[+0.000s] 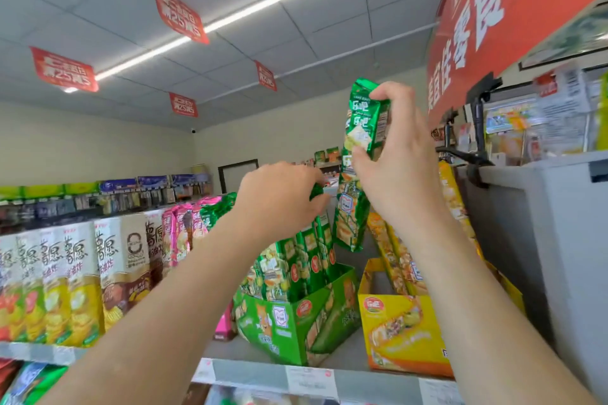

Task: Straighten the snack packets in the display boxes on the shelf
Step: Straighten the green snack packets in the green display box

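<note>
A green display box (296,322) stands on the top shelf with several tall green snack packets (302,260) upright in it. My left hand (279,200) grips the tops of those packets. My right hand (398,154) holds a strip of green packets (358,148) lifted above the box; its lower end hangs just over the box's right side. To the right stands a yellow display box (398,332) with orange-yellow packets (394,260) leaning back in it.
Pink packets (179,233) and rows of yellow and brown chip bags (82,279) fill the shelf to the left. A grey cabinet (543,240) rises right of the yellow box. The shelf edge (309,378) carries price labels. Red signs hang overhead.
</note>
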The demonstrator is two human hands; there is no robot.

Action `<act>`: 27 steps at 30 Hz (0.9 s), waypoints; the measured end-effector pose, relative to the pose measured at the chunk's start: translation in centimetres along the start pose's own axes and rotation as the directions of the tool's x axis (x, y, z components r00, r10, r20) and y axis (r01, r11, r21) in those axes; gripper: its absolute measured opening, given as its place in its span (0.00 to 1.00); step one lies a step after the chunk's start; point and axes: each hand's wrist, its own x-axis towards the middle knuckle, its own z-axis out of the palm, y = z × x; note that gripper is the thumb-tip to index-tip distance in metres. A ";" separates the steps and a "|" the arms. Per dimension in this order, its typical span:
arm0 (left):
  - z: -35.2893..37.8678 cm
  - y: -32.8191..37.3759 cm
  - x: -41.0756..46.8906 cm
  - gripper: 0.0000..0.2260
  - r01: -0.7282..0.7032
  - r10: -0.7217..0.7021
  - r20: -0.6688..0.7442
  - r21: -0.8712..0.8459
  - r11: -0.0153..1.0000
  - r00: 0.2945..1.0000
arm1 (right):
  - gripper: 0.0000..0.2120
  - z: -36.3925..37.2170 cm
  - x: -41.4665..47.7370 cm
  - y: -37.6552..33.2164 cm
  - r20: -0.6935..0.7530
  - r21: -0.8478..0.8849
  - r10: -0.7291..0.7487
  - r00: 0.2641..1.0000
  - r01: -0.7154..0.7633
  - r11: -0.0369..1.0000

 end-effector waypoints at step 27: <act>-3.2 -7.2 -2.2 0.49 -0.115 0.250 0.427 -0.317 0.941 0.869 | 0.28 4.1 -2.2 3.0 0.635 -0.154 0.316 0.705 -0.285 0.946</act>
